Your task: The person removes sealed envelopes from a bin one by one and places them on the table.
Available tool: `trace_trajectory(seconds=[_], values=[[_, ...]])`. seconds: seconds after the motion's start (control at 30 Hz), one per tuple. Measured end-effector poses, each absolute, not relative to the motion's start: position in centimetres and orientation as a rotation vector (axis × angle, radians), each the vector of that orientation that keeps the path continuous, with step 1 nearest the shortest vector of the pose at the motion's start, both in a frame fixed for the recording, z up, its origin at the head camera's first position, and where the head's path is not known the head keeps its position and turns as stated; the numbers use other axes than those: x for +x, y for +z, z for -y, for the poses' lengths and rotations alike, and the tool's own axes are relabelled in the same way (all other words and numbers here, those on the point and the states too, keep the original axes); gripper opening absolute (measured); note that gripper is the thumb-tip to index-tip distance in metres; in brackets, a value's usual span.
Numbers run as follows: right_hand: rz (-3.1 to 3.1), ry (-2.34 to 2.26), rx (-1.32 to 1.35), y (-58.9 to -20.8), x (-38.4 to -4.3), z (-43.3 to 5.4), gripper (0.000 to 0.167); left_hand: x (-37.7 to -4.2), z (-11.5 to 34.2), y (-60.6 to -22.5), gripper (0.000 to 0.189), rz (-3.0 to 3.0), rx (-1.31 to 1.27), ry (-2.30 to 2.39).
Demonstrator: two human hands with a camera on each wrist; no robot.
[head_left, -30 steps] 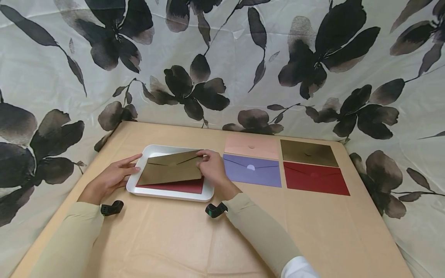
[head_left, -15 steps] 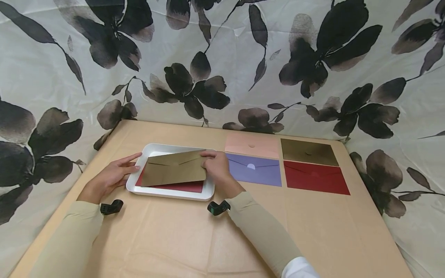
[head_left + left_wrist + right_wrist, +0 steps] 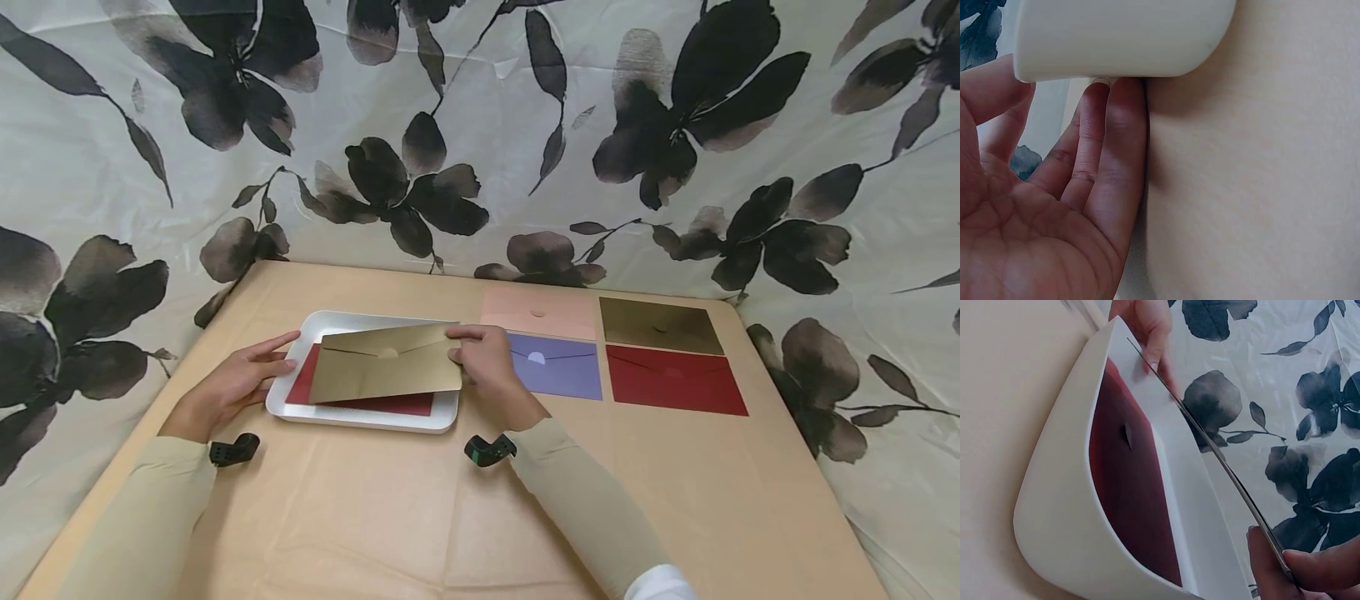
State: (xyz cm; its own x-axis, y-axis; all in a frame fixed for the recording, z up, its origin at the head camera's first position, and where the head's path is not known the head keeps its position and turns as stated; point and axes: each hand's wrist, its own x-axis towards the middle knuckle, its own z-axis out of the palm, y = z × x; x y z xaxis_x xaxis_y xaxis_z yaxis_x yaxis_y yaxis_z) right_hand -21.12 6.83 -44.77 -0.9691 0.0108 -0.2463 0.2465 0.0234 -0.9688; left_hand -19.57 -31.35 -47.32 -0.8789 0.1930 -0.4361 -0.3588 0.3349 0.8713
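Note:
My right hand (image 3: 487, 358) pinches the right end of a gold envelope (image 3: 386, 367), thumb against fingers. The right wrist view shows that envelope nearly edge-on, raised over the tray. Beneath it a red envelope (image 3: 1129, 469) lies inside a white tray (image 3: 367, 422), partly covered in the head view. At the tray's left end, my left hand (image 3: 238, 383) holds the rim; its fingers (image 3: 1119, 144) lie against the outer wall low by the table.
To the right, envelopes lie in two rows: pink (image 3: 538, 310) and gold (image 3: 660, 325) behind, purple (image 3: 558, 367) and red (image 3: 675, 379) in front. A floral cloth (image 3: 450, 83) hangs behind the wooden-toned table (image 3: 375, 517).
My right hand has drawn the gold envelope rightward, so more of the red envelope shows at its left. My left hand stays at the tray's end.

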Motion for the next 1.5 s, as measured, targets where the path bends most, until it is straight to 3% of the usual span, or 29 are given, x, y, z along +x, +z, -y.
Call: trace_trajectory(seconds=[1.5], values=[[-2.223, -1.920, 0.300, -45.0, -17.7, -16.6, 0.029, -19.7, 31.4, -47.9, 0.079, -2.103, -0.172, 1.615]])
